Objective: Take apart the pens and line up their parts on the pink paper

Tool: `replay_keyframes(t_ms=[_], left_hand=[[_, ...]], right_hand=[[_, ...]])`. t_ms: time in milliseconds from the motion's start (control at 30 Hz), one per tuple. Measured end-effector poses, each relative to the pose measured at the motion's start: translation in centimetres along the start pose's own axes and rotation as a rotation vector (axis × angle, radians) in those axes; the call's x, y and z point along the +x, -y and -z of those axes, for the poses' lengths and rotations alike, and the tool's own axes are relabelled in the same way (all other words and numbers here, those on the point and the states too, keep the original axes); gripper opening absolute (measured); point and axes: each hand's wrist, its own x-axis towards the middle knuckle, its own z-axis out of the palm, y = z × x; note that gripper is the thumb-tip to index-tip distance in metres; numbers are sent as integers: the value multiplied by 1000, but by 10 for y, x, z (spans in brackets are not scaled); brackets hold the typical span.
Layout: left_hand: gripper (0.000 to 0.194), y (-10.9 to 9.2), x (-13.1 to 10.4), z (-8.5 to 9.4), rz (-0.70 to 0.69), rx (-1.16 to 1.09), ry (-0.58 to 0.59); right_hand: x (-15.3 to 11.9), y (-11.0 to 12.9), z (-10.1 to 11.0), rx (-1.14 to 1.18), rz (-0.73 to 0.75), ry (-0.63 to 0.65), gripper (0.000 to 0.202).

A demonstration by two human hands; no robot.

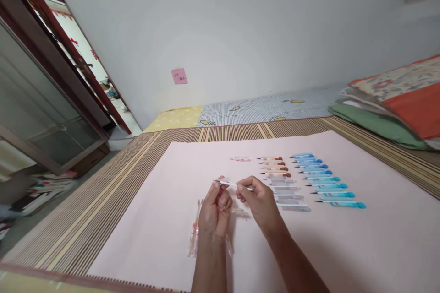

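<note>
A thin white pen refill (227,184) with a dark tip stretches between my two hands above the pink sheet. My left hand (216,210) pinches its tip end between thumb and finger, the other fingers curled. The far end is pinched by my right hand (254,194). Clear pink pens (194,233) lie beside and partly behind my left hand. Past my hands, a single pink pen (242,159) has a refill tip showing at its left. To the right are brown-capped pens (275,164), grey translucent pens (292,207) and blue pens (347,194), in columns with refills.
The pink sheet (144,219) covers much of a striped mat (92,192). Folded bedding and a green cushion (374,123) are at the right. Behind stands a white wall with a pink note (179,76). A glazed door (44,96) is at the left.
</note>
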Motion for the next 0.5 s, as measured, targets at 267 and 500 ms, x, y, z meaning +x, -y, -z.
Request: replay_keyframes(t_ms=[267, 500], left_hand=[[3, -1, 0, -3, 63, -94, -34], [6, 5, 2, -3, 132, -30, 3]], right_hand=[[-2, 5, 8, -229, 20, 157, 11], [0, 7, 9, -341, 154, 45, 24]])
